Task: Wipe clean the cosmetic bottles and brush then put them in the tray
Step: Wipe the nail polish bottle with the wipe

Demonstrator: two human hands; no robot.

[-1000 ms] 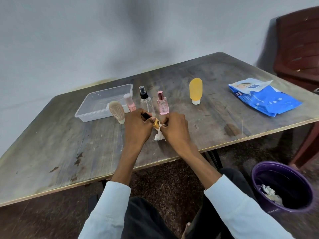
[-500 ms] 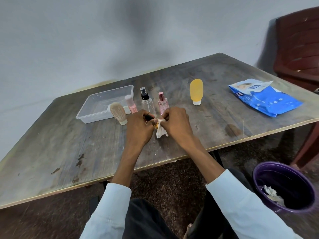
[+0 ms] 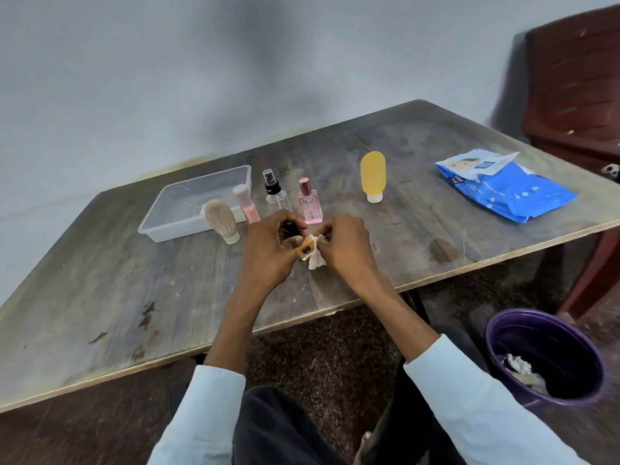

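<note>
We're seeing the left hand [image 3: 268, 250] curling its grip round a small amber bottle [image 3: 304, 250] w/ black cap, held just above the worktop [image 3: 100, 297]. Right hand [image 3: 342, 243] is pinching a white wipe [image 3: 317, 255] against the bottle's side. Behind the hands, brush [image 3: 221, 221], pink tube [image 3: 246, 208], clear spray bottle [image 3: 275, 193], pink perfume bottle [image 3: 310, 204] and yellow tube [image 3: 373, 176] are standing upright beside the clear tray [image 3: 157, 226]. Blue wipes pack [image 3: 503, 189] is lying far right.

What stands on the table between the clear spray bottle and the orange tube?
In the head view, only the pink perfume bottle stands between the clear spray bottle and orange tube.
</note>
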